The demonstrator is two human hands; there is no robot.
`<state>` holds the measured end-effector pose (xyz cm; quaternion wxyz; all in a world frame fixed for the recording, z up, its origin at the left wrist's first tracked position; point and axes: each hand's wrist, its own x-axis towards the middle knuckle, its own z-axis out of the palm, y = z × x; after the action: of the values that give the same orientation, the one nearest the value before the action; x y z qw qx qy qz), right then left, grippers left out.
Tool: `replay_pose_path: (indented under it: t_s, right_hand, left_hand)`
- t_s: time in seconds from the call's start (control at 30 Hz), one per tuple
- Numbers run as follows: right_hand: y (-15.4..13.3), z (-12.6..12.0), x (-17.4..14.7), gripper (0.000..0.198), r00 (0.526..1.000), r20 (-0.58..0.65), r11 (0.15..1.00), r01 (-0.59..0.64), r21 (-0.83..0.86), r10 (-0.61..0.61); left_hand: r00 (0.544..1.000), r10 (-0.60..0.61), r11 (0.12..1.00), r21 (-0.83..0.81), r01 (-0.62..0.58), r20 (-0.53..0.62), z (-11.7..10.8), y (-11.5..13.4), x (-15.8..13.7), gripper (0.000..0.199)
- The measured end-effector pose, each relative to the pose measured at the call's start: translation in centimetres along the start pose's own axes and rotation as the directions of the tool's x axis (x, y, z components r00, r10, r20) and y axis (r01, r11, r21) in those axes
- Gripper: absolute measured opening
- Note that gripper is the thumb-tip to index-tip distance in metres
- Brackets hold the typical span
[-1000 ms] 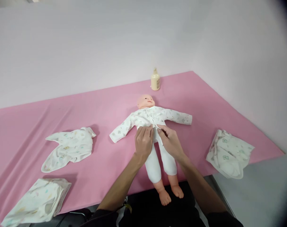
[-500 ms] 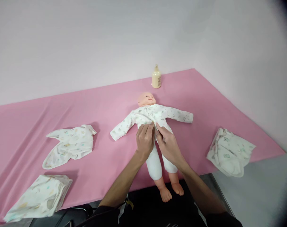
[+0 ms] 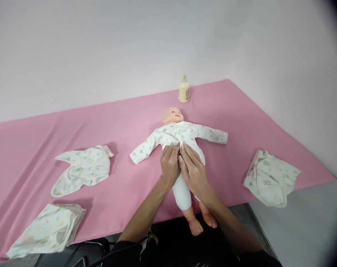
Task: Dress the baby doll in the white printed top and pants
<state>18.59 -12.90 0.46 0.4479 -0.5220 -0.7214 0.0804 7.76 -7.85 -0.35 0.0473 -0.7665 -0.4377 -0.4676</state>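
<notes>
A baby doll (image 3: 172, 115) lies on its back on the pink-covered table (image 3: 129, 118), dressed in a white printed top (image 3: 182, 134) and white trousers (image 3: 182, 193). Its bare feet hang over the near table edge. My left hand (image 3: 170, 164) and my right hand (image 3: 192, 167) rest side by side on the doll's belly. Their fingertips pinch the lower front edge of the top where its two halves meet.
A cream bottle (image 3: 184, 89) stands beyond the doll's head near the wall. A crumpled baby garment (image 3: 82, 170) lies to the left, another (image 3: 270, 177) to the right by the table edge, and a packet of folded clothes (image 3: 47, 230) sits at the near left.
Both hands have drawn closer together on the doll's belly, and the right hand now lies flatter over the top's lower front. The view has shifted slightly.
</notes>
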Motion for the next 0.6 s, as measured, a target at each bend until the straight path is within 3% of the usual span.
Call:
replay_pose_path:
  t_s: [0.2,0.33,0.47,0.6]
  right_hand:
    - [0.6,0.3,-0.1,0.048,0.999,-0.042,0.998,0.021,0.059,-0.019]
    - [0.5,-0.1,0.3,0.045,0.999,-0.014,0.985,-0.045,0.164,0.048]
    - [0.6,-0.5,0.7,0.044,0.995,0.026,0.967,-0.097,0.236,0.093]
    - [0.8,-0.7,0.8,0.044,0.995,0.042,0.959,-0.098,0.264,0.091]
  left_hand:
    - [0.999,-0.042,0.997,-0.072,0.042,0.006,-0.1,0.0,0.1,0.018]
    - [0.977,-0.203,0.961,-0.177,0.21,0.059,-0.4,0.3,0.2,0.019]
    - [0.873,-0.418,0.82,-0.308,0.482,0.252,-1.2,0.3,0.8,0.014]
    - [0.744,-0.482,0.595,-0.45,0.666,0.464,-2.3,0.2,1.7,0.02]
